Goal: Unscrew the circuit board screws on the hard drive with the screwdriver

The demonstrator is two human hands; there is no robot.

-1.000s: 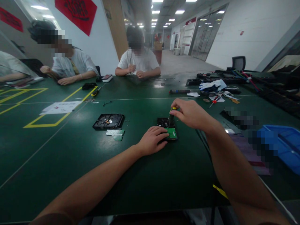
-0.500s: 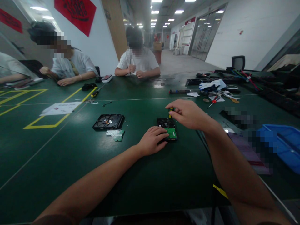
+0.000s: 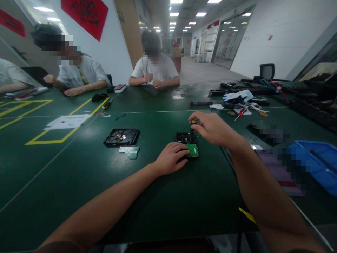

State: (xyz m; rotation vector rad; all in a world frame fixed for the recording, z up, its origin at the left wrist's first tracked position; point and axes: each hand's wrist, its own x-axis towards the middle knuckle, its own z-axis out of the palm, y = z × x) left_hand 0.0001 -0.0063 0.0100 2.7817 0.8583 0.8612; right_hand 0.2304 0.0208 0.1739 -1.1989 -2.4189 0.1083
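Note:
A black hard drive with a green circuit board [image 3: 193, 150] lies on the green table in front of me. My left hand [image 3: 172, 158] rests on its left side, fingers over the board's edge. Above the drive, my right hand [image 3: 210, 128] grips a small screwdriver [image 3: 193, 122] with a yellow end, held upright, its shaft pointing down at the drive. To the left lies a second black drive [image 3: 122, 136], and just below it a loose circuit board [image 3: 130, 151]. Tiny screws lie beside each drive.
Two people sit across the table, with another at the far left. A blue tray [image 3: 316, 163] and purple sheet [image 3: 279, 168] are on the right. Behind them lie a red screwdriver [image 3: 240, 113], gloves [image 3: 238, 95] and cables. White paper [image 3: 67, 121] lies at left.
The fingers of my right hand have shifted slightly around the screwdriver handle, covering more of its yellow part. My left hand has stayed in place.

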